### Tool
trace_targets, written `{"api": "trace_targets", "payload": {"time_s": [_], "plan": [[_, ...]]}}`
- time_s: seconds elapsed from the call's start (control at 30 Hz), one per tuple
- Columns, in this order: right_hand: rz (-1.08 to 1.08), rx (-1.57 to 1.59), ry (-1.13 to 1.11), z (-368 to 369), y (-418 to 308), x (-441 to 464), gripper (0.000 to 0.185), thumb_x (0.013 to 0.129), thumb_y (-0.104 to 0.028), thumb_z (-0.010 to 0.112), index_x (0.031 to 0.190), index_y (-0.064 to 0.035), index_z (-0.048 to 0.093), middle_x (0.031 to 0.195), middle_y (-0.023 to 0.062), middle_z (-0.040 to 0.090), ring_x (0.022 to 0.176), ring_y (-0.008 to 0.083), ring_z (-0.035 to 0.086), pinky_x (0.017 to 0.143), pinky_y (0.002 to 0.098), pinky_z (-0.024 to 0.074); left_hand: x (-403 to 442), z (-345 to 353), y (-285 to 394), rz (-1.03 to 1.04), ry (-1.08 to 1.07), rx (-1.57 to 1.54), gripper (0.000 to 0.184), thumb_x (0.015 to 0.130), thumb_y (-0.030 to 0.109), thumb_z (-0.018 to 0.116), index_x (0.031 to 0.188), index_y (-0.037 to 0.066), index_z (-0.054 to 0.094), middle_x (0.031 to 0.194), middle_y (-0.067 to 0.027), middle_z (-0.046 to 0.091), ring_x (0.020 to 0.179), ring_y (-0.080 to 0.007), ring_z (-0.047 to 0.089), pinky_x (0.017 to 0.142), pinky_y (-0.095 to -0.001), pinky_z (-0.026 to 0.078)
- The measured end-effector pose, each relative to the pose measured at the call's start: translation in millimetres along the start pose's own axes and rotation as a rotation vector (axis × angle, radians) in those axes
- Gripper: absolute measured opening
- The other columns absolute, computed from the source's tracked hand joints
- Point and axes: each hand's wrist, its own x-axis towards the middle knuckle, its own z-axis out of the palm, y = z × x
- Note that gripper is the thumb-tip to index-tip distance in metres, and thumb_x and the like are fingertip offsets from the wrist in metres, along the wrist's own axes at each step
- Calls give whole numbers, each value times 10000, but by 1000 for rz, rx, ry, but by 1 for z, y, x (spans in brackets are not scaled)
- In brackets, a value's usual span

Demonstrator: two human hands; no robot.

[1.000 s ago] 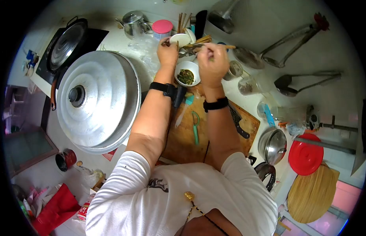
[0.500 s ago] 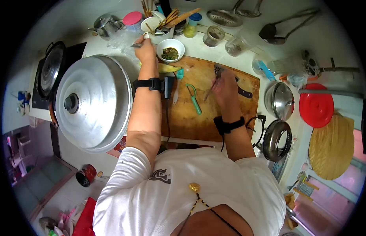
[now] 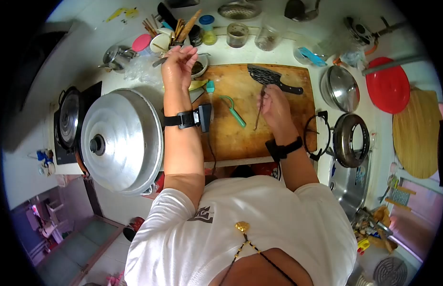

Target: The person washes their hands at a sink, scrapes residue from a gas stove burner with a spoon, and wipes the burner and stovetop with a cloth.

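Observation:
My left hand (image 3: 178, 66) is raised at the bowl's left side, fingers loosely curled and partly spread. A grey metal utensil (image 3: 159, 62) sticks out on its thumb side; its other end is hidden. The white bowl (image 3: 205, 60) with dark green food is partly behind this hand. Over the wooden cutting board (image 3: 231, 143), my right hand (image 3: 275, 106) pinches a thin dark stick-like utensil (image 3: 257, 118) pointing down. Above that hand lies a black-bladed cleaver (image 3: 265, 75). A green peeler (image 3: 236, 115) and a teal-headed brush (image 3: 210, 86) lie between my hands.
A large lidded aluminium pot (image 3: 121, 138) stands at left, close to my forearm. Jars (image 3: 237, 35) and a utensil holder line the back. At right are a steel lid (image 3: 343, 88), a burner ring (image 3: 351, 140) and the sink (image 3: 347, 186).
The view has shifted. My left hand's fingers have spread, and the white piece at their tips no longer shows. My right hand has moved down, away from the cleaver, still holding the thin utensil.

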Motion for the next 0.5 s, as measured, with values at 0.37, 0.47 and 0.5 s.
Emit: {"api": "trace_targets", "payload": {"time_s": [0.37,0.47,0.5], "plan": [[57,-77,71,7,7,-23,91,958,-169,502,908,-92,501,734,60,563,595,160,500,551,278,400,-28,24,-15,-63,-103,529,205,970,43,518,1145,-64,525,994,-205,679,826,-267,711,666,-320,624],[-19,-127,-116,5,-11,-12,147,975,-216,526,929,-76,540,703,35,540,548,125,461,514,235,363,-47,42,-23,-218,-249,647,263,999,122,508,1196,-45,554,972,-171,709,777,-219,718,584,-233,571],[-24,-127,-114,13,-20,-10,147,975,-216,526,929,-76,540,703,35,540,548,125,461,514,235,363,-52,44,-28,-219,-254,647,263,999,122,508,1196,-45,554,972,-171,709,777,-219,718,584,-233,571]]}}
